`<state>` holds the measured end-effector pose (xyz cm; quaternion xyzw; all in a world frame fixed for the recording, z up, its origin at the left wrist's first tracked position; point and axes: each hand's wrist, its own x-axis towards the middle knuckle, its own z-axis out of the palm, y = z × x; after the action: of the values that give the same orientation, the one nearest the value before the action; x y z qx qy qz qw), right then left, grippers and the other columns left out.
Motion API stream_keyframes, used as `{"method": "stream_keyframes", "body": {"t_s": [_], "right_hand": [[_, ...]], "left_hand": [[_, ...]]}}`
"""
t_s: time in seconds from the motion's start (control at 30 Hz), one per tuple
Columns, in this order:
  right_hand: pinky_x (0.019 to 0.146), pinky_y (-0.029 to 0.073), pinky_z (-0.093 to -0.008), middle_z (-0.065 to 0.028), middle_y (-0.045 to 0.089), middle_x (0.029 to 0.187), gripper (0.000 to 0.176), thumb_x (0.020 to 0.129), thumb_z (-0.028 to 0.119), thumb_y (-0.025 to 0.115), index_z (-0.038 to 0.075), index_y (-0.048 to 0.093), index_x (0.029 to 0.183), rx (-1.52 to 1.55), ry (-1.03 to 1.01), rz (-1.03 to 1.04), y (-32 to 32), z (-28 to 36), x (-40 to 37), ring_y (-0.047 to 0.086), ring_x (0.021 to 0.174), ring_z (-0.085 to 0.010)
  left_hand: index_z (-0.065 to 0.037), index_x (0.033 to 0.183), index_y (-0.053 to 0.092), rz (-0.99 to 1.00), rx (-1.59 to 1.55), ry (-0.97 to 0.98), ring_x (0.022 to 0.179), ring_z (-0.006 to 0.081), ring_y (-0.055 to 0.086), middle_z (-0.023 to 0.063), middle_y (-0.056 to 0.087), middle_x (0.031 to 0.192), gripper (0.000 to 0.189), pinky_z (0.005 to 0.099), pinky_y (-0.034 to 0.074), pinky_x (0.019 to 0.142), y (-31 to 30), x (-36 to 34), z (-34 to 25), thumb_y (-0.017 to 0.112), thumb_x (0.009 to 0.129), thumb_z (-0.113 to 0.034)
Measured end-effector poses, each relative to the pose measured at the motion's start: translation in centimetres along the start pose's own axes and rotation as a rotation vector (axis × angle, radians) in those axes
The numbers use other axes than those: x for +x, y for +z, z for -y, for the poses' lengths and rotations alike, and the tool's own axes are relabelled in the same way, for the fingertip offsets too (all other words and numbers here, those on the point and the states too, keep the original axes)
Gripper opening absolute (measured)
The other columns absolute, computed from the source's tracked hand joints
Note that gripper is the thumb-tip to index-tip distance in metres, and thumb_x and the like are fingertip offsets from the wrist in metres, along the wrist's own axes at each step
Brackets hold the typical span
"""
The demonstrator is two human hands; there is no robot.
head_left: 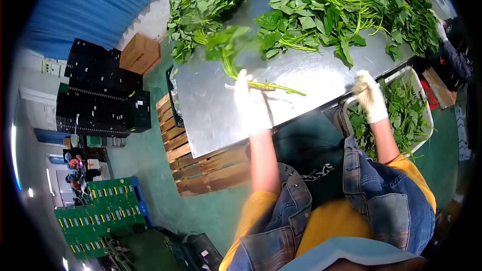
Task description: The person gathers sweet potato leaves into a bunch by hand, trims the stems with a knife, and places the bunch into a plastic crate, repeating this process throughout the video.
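Past your pale-blue mask point(351, 252), your left hand point(250, 101) grasps leafy stems point(229, 64) over the metal surface point(208, 115), seemingly arranging them; your right hand point(371, 97) curls near its edge, contents unclear. Next likely needs steady fingers.

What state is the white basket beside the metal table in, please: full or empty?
The white basket looks full: leafy green stems spread across its opening, some poking past its rim; their depth is hidden.
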<state>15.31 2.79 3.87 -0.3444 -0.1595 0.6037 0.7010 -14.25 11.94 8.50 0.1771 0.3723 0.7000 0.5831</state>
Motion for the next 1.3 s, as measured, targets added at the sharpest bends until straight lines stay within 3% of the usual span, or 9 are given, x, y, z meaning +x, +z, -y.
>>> {"method": "stream_keyframes", "body": {"t_s": [0.27, 0.4, 0.57, 0.63, 0.83, 0.9, 0.97, 1.1, 1.3], "right_hand": [[0.066, 0.041, -0.0189, -0.0003, 0.061, 0.089, 0.025, 0.089, 0.014, 0.053, 0.003, 0.062, 0.109, -0.895, -0.143, 0.213, 4.5, -0.3, 6.1, 0.053, 0.073, -0.0065], [0.079, 0.045, -0.0359, -0.0122, 0.059, 0.102, 0.035, 0.083, 0.009, 0.053, 0.011, 0.056, 0.118, -1.795, -0.914, 0.366, 5.1, -4.4, 18.7, 0.057, 0.091, -0.0272], [0.076, 0.041, -0.0371, -0.0089, 0.063, 0.09, 0.022, 0.077, 0.007, 0.052, 0.007, 0.065, 0.095, -2.798, -0.707, 0.45, 7.7, -4.2, 23.8, 0.058, 0.088, -0.0234], [0.073, 0.043, -0.0372, -0.0099, 0.065, 0.077, 0.014, 0.075, 0.01, 0.053, 0.009, 0.067, 0.072, -2.712, -0.781, 0.473, 7.4, -3.3, 25.4, 0.061, 0.081, -0.0248], [0.062, 0.048, -0.0421, -0.016, 0.062, 0.075, 0.008, 0.072, 0.012, 0.057, 0.008, 0.063, 0.076, -2.102, -1.068, 0.166, 10.1, 3.2, 21.2, 0.061, 0.07, -0.0339], [0.055, 0.046, -0.0373, -0.0142, 0.061, 0.068, 0.015, 0.082, 0.017, 0.057, 0.004, 0.063, 0.08, -2.11, -0.824, 0.405, 7.4, 3.0, 22.0, 0.059, 0.06, -0.0288], [0.048, 0.042, -0.0276, -0.006, 0.057, 0.059, 0.02, 0.086, 0.02, 0.056, 0.004, 0.064, 0.078, -1.389, -0.164, 0.39, 10.1, 6.1, 19.3, 0.052, 0.048, -0.0147], [0.051, 0.041, -0.0173, 0.0021, 0.056, 0.073, 0.023, 0.093, 0.022, 0.05, 0.002, 0.06, 0.1, -0.43, 0.064, 0.309, 9.1, 5.8, 17.4, 0.049, 0.058, -0.0039], [0.062, 0.041, -0.0174, -0.0003, 0.058, 0.08, 0.025, 0.094, 0.023, 0.05, 0.002, 0.059, 0.102, -0.409, 0.18, 0.524, 8.6, -3.0, 14.0, 0.05, 0.068, -0.0057]], "left_hand": [[0.0, 0.12, 0.045, 0.045, -0.206, 0.036, 0.076, 0.0151, 0.05, 0.0043, 0.051, 0.086, 0.033, 0.0286, 0.044, 0.07, -0.5, -1.3, -1.1, 0.049, 0.092, -0.016], [0.001, 0.126, 0.041, 0.039, 0.033, 0.316, 0.074, 0.0118, 0.049, 0.0053, 0.052, 0.086, 0.037, 0.024, 0.042, 0.068, 0.4, -3.0, -3.7, 0.046, 0.091, -0.01], [0.001, 0.13, 0.038, 0.003, 0.096, 0.466, 0.066, 0.007, 0.047, 0.0033, 0.054, 0.08, 0.041, 0.02, 0.04, 0.063, -1.2, -4.0, -5.8, 0.045, 0.093, -0.014], [0.002, 0.128, 0.042, 0.023, 0.099, 0.394, 0.063, 0.007, 0.047, 0.0034, 0.056, 0.076, 0.041, 0.02, 0.04, 0.059, -2.6, -3.6, -5.7, 0.045, 0.094, -0.02], [0.004, 0.115, 0.053, 0.053, 0.096, 0.169, 0.059, 0.0102, 0.05, 0.007, 0.058, 0.074, 0.032, 0.0206, 0.042, 0.054, -2.4, -2.5, -3.3, 0.045, 0.095, -0.021], [0.005, 0.114, 0.052, 0.088, 0.15, 0.174, 0.06, 0.0112, 0.05, 0.008, 0.058, 0.075, 0.031, 0.0211, 0.042, 0.055, -1.4, -3.0, -3.0, 0.045, 0.095, -0.019], [0.005, 0.112, 0.052, 0.028, 0.089, 0.1, 0.06, 0.0116, 0.05, 0.0084, 0.058, 0.075, 0.03, 0.0225, 0.042, 0.057, -0.2, -3.0, -3.2, 0.046, 0.095, -0.019], [0.004, 0.109, 0.054, 0.034, 0.004, 0.087, 0.059, 0.0091, 0.049, 0.0066, 0.057, 0.076, 0.027, 0.0203, 0.041, 0.056, -2.5, -1.3, -1.0, 0.049, 0.093, -0.018], [0.004, 0.105, 0.057, -0.014, 0.091, 0.071, 0.059, 0.0083, 0.05, 0.0062, 0.059, 0.076, 0.021, 0.0193, 0.04, 0.054, -2.6, -1.5, -1.2, 0.055, 0.089, -0.01]]}}
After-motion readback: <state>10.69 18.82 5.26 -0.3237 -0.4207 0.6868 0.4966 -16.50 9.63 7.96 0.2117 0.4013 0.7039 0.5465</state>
